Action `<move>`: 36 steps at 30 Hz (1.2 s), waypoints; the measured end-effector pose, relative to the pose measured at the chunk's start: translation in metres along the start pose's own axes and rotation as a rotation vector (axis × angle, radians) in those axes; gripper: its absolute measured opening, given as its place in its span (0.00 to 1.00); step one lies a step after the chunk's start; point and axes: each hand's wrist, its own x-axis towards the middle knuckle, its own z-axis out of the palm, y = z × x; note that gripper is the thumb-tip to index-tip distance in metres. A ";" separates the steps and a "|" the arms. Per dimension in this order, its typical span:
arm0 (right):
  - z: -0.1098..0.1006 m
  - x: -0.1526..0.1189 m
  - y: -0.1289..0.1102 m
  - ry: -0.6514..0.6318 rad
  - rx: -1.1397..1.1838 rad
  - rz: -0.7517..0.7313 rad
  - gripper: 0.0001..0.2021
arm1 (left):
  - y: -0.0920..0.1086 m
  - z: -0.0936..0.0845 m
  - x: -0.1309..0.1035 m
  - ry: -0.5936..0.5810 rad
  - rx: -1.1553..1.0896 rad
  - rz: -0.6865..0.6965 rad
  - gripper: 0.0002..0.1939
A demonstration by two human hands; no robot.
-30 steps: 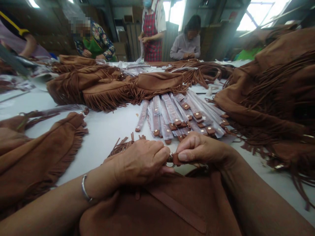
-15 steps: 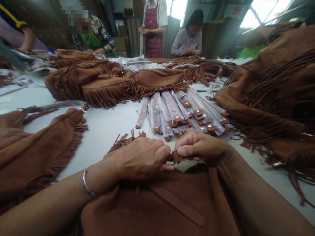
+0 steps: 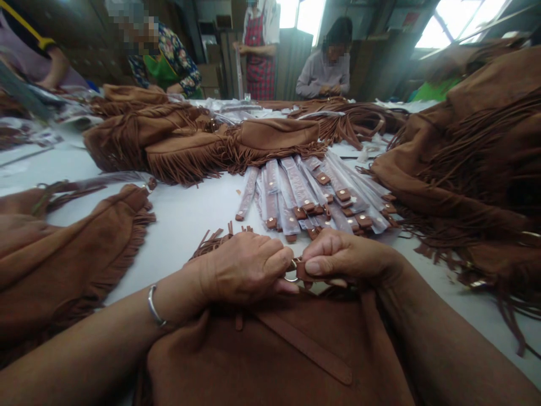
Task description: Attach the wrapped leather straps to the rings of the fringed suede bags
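A brown suede bag (image 3: 236, 366) lies right in front of me, with a flat leather strap (image 3: 310, 349) slanting across it. Above its top edge my left hand (image 3: 249, 268) is closed, pinching at a metal ring (image 3: 291, 277); whatever else it holds is hidden behind the fingers. My right hand (image 3: 344, 256) grips a short brown leather tab (image 3: 305, 270) between thumb and fingers. Tab and ring meet between the two hands. Brown fringe (image 3: 211, 243) shows just beyond my left hand.
Several plastic-wrapped straps with snaps (image 3: 296, 194) lie fanned out beyond my hands on the white table (image 3: 186, 211). Fringed bags (image 3: 181, 149) are heaped behind them, with another bag (image 3: 71, 248) at left and a tall pile (image 3: 465, 158) at right. Several people work across the table.
The view has shifted slightly. Both hands keep their grip at nearly the same place, and the ring beside the leather tab shows a little more clearly.
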 end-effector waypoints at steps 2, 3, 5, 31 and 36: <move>0.001 0.001 0.000 0.019 0.009 0.002 0.19 | 0.000 -0.001 0.000 0.014 0.015 -0.016 0.19; 0.001 0.001 0.000 0.029 0.010 -0.003 0.19 | 0.000 -0.001 0.000 0.021 0.012 -0.023 0.19; 0.002 0.000 -0.001 0.052 0.001 -0.017 0.20 | -0.001 -0.002 0.000 0.030 -0.014 -0.046 0.19; 0.011 0.003 -0.004 0.112 0.014 -0.008 0.19 | -0.005 0.002 -0.004 0.240 -0.309 -0.162 0.15; 0.007 0.002 -0.005 0.172 -0.034 0.005 0.19 | -0.003 0.003 -0.002 0.216 -0.384 -0.271 0.16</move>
